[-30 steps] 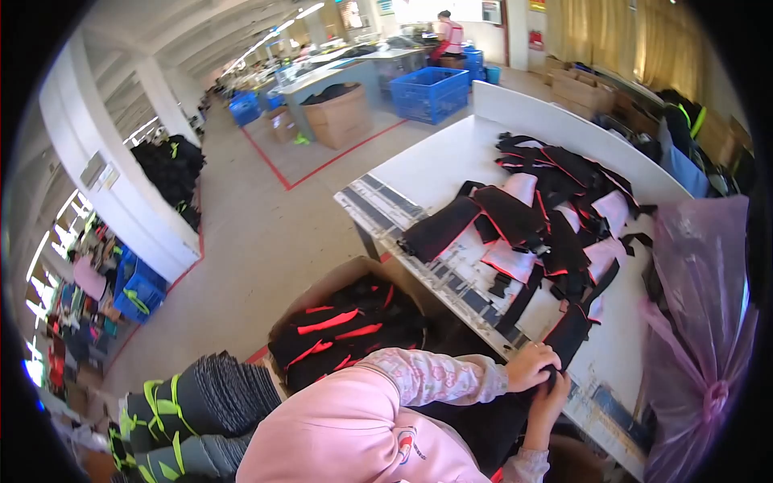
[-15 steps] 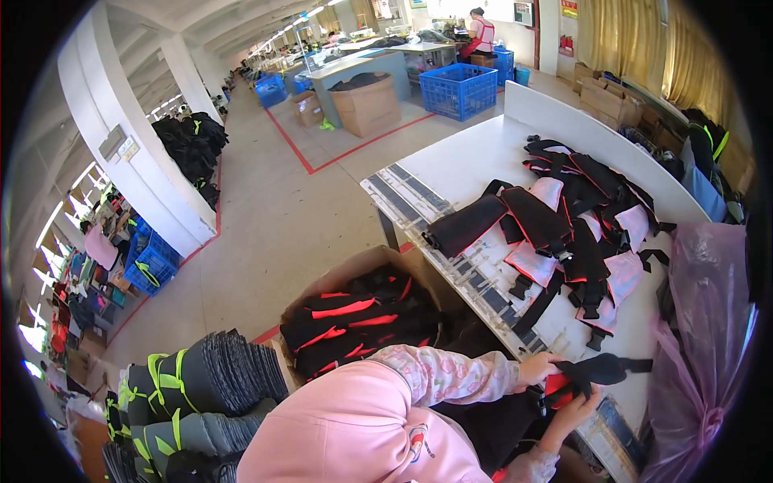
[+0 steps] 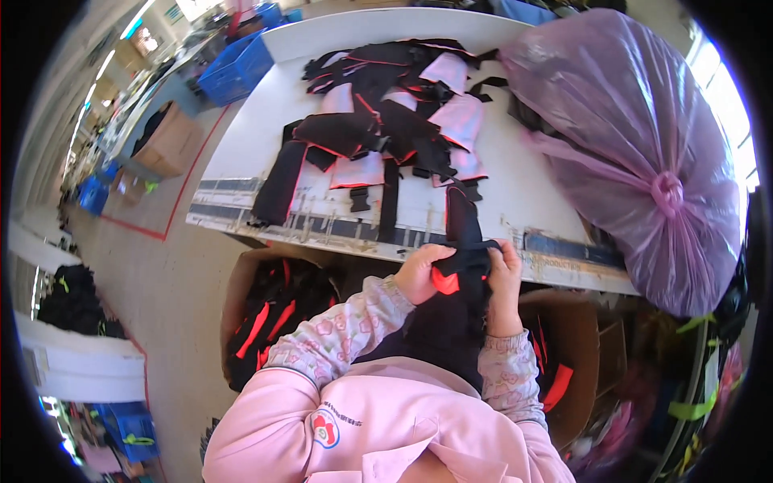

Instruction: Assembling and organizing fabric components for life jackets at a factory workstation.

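Note:
A black padded strap with red-orange lining (image 3: 462,219) is held between my two hands at the near edge of the white table. My left hand (image 3: 416,272) grips it from the left, thumb on top, beside an exposed red-orange patch. On the other side my right hand (image 3: 504,278) pinches the black fabric with bent fingers. The strap's far end extends over the table edge, and its lower part hangs toward my lap. Farther back lies a heap of similar black padded straps (image 3: 338,137) with red edging, pale pinkish panels and black buckles.
A tied translucent purple bag (image 3: 636,121) bulges at the table's right side. Below the white table (image 3: 531,193), cardboard boxes stand left (image 3: 235,282) and right (image 3: 581,330) of me, with black and red pieces inside. A blue crate (image 3: 237,71) is beyond the far left corner.
The view has swung right, so the table now lies straight ahead. Both hands still hold the strap, which now points away from me across the table edge.

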A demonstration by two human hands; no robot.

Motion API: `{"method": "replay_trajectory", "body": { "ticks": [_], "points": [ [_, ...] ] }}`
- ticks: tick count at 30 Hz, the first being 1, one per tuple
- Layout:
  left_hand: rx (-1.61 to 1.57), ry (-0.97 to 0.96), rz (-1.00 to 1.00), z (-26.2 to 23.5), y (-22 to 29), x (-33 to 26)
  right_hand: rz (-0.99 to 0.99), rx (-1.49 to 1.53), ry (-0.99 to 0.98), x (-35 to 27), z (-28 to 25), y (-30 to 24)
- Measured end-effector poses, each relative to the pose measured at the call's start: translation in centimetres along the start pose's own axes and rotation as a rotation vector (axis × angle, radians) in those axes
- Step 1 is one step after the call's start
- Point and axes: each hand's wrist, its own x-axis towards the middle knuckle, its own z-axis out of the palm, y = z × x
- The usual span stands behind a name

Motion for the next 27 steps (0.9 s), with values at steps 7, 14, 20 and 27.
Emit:
{"method": "replay_trajectory", "body": {
  "ticks": [7, 14, 20, 27],
  "points": [
    [0.239, 0.051, 0.133, 3.8, 3.5, 0.1, 0.219, 0.476, -0.139, -2.3, 2.9, -4.2],
    [0.415, 0.281, 0.114, 3.8, 1.4, -1.1, -0.154, 0.238, -0.067, -2.1, 2.1, -5.0],
    [0.073, 0.15, 0.061, 2.9, 1.1, -2.0, -0.374, -0.227, 0.005, -3.2, 1.1, -3.5],
    [0.144, -0.08, 0.056, 3.2, 2.3, -1.7, -0.098, 0.322, 0.103, -2.9, -0.7, -1.8]
  ]
}}
